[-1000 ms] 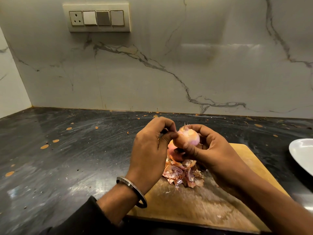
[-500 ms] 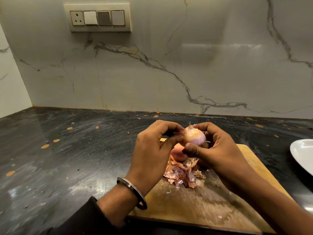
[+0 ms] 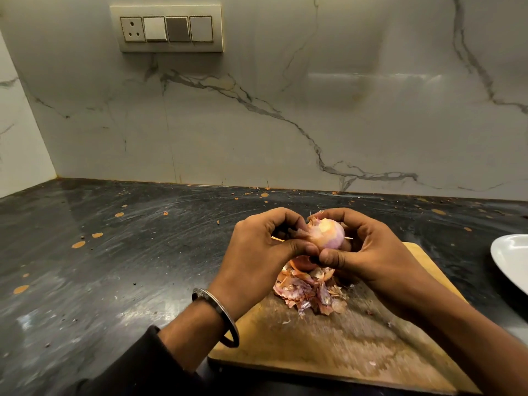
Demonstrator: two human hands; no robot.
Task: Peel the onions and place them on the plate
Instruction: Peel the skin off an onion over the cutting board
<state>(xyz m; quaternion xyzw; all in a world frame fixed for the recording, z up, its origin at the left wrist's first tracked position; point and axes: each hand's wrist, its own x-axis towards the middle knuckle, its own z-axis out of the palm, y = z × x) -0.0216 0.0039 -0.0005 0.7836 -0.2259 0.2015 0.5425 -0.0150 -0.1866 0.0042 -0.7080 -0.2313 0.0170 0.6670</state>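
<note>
Both hands grip 1 onion (image 3: 328,234) above the board (image 3: 328,344): right hand (image 3: 368,252) cups it, left hand (image 3: 263,252) pinches loose skin. Peels (image 3: 308,290) half hide another onion (image 3: 300,262). Plate (image 3: 511,258) cut off right.

There is only one view, from a camera worn on the person's head; it looks forward and down, with a wide angle that bends the straight edges near the borders. The counter (image 3: 85,267) fills the lower half, and the marble wall (image 3: 285,115) with its switch panel (image 3: 167,28) fills the upper half; the camera faces this wall almost squarely. Both forearms enter from the bottom edge, so the left hand (image 3: 257,252) and the right hand (image 3: 368,252) are close under the lens, near the centre; the plate (image 3: 511,258) is cut by the right border.
</note>
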